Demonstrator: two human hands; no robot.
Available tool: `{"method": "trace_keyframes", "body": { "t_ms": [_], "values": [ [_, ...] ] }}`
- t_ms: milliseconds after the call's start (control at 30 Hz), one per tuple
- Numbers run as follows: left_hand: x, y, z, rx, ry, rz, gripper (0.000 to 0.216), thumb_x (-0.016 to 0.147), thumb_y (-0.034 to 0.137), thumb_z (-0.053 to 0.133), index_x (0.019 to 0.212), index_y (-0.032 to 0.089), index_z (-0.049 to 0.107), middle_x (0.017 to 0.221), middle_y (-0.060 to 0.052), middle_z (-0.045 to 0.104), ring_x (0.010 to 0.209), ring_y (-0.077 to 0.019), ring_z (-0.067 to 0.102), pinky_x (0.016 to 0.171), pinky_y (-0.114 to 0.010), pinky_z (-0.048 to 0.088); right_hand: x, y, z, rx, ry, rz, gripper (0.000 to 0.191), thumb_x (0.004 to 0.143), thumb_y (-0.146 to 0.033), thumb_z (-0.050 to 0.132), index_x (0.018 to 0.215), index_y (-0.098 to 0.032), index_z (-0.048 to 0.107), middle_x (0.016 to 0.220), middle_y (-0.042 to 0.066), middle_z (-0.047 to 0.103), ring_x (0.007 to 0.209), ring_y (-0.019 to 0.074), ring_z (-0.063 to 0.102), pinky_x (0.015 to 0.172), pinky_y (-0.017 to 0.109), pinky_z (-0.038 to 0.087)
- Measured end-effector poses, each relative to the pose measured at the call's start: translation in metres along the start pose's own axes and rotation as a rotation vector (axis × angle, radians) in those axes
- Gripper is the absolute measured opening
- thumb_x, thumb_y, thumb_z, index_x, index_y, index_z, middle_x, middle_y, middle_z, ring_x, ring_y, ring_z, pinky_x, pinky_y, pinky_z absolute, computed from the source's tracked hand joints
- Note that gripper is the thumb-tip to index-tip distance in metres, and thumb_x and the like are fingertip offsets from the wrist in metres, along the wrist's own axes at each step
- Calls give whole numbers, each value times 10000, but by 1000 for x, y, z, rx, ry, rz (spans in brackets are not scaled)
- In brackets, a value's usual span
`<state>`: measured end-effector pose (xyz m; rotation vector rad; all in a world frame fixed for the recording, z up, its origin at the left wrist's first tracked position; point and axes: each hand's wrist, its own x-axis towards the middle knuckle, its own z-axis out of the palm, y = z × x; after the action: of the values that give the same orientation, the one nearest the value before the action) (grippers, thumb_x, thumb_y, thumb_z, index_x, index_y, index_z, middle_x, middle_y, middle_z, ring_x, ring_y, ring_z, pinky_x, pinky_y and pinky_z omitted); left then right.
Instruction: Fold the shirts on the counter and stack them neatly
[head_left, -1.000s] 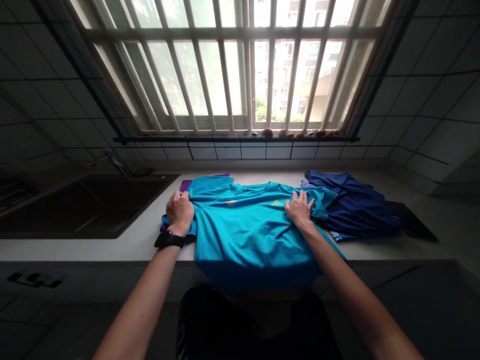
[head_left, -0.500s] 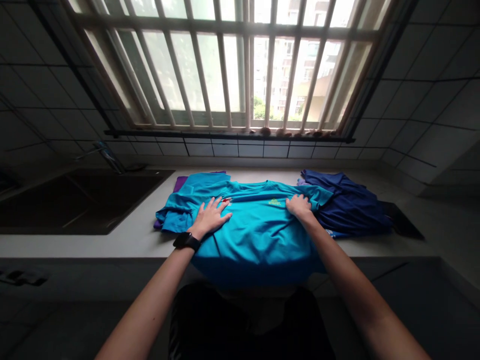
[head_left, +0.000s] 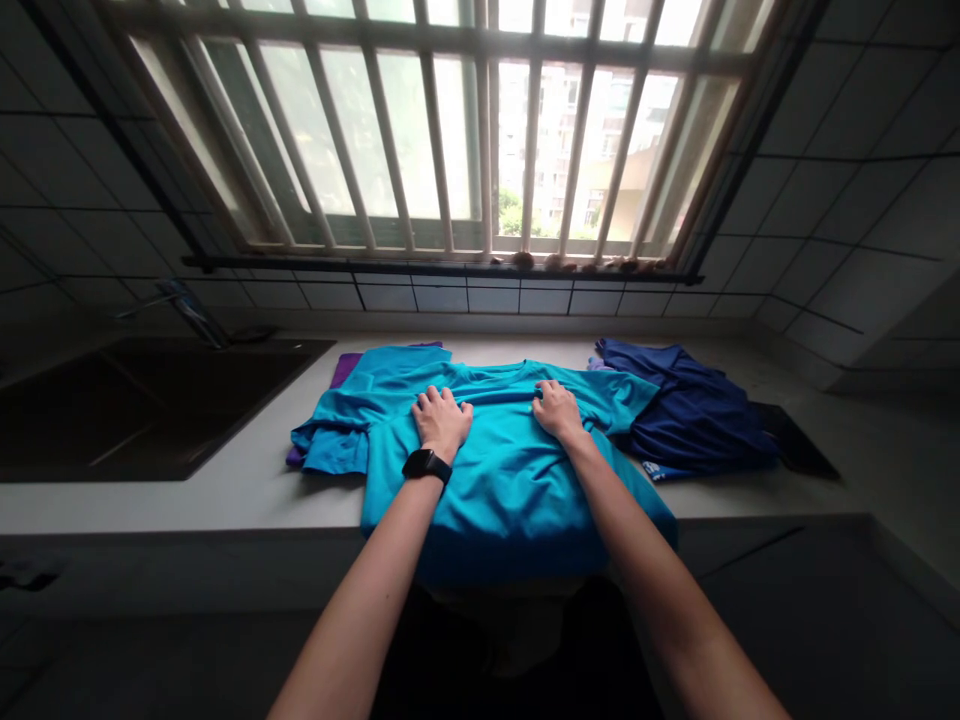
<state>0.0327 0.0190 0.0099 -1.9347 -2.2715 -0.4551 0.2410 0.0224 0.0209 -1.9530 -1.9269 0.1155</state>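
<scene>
A turquoise T-shirt [head_left: 495,480] lies spread on the counter, neckline toward the window, its lower part hanging over the front edge. On the chest's left side, my left hand [head_left: 442,420], with a black watch on the wrist, has its fingers curled into the fabric. My right hand [head_left: 557,408] grips the cloth at the chest's right side, its fingers bent and close together. Creases run across the shirt between the two hands. Both sleeves are spread outward; the right one reaches a dark blue garment [head_left: 686,410].
Under the left sleeve lie folded blue and purple clothes [head_left: 345,369]. A dark sink [head_left: 150,410] with a faucet [head_left: 191,312] is at left. A black flat object [head_left: 799,440] sticks out beside the dark blue garment. Behind the white counter [head_left: 292,500] is a barred window [head_left: 420,140].
Both hands have moved inward, closer together across the shirt's chest. My left hand has gone from flat, spread fingers to curled ones. The chest prints are now covered or hidden in folds.
</scene>
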Motion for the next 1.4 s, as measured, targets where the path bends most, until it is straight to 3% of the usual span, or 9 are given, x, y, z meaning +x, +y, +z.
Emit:
{"method": "trace_keyframes", "body": {
  "t_ms": [233,400,533,667,767,867,1033,1200,1400],
  "values": [
    [2,-3,-2,11,22,0,480,958,341,390,1249,51,638,1329,-280,594,1233,-397,550,996,-478,430,-1,57,-50,5,465,453,531,916,-158,415,1428,-121,553,1462,259,497,1335,369,510,1091,509,414],
    [2,-2,-1,34,20,-10,467,957,347,401,1247,68,638,1327,-268,598,1232,-391,548,991,-478,438,-6,90,-70,-66,246,580,598,863,-192,556,1444,-50,537,1358,318,578,1282,410,576,1021,517,475],
    [2,-3,-1,37,26,-11,465,951,343,407,1239,65,643,1316,-268,599,1229,-388,551,990,-477,440,-1,94,-81,-185,29,482,420,843,-152,553,1215,-106,743,1231,244,708,1239,369,623,1026,472,473],
    [3,-3,-1,36,26,-9,457,955,345,410,1240,74,644,1316,-263,603,1230,-386,552,994,-474,440,6,84,-95,-153,154,281,353,860,-301,605,1124,-177,804,1244,187,733,1249,367,611,1060,454,453],
    [4,-4,0,28,15,-9,466,958,346,411,1253,64,635,1328,-271,592,1242,-389,547,1005,-474,434,12,65,-97,90,197,262,363,875,-300,591,1155,-178,786,1167,153,767,1143,309,683,991,366,500],
    [4,-4,-1,19,8,-15,460,961,345,411,1256,69,632,1334,-270,587,1254,-390,543,1015,-469,428,14,34,-83,405,180,233,369,896,-257,571,1218,-162,723,1129,118,775,996,229,724,860,286,542],
    [1,-4,-3,17,4,-8,465,963,351,415,1252,54,626,1333,-274,587,1252,-391,548,1015,-467,434,4,-6,-37,636,-101,141,338,1052,-379,425,1237,-192,638,980,67,774,755,179,717,681,266,545],
    [1,-4,-3,18,4,-9,457,960,348,423,1251,60,626,1332,-276,590,1249,-392,552,1008,-464,437,-8,-6,-7,257,-106,-22,320,1055,-292,417,1033,-219,727,1053,73,785,1015,227,718,877,285,502],
    [3,-3,-2,42,15,-21,434,943,327,449,1241,66,625,1323,-269,596,1241,-387,557,999,-460,446,-11,-2,2,101,-82,-191,395,1031,-320,510,1367,-172,654,1497,129,610,1397,247,538,1165,365,380]
  ]
}}
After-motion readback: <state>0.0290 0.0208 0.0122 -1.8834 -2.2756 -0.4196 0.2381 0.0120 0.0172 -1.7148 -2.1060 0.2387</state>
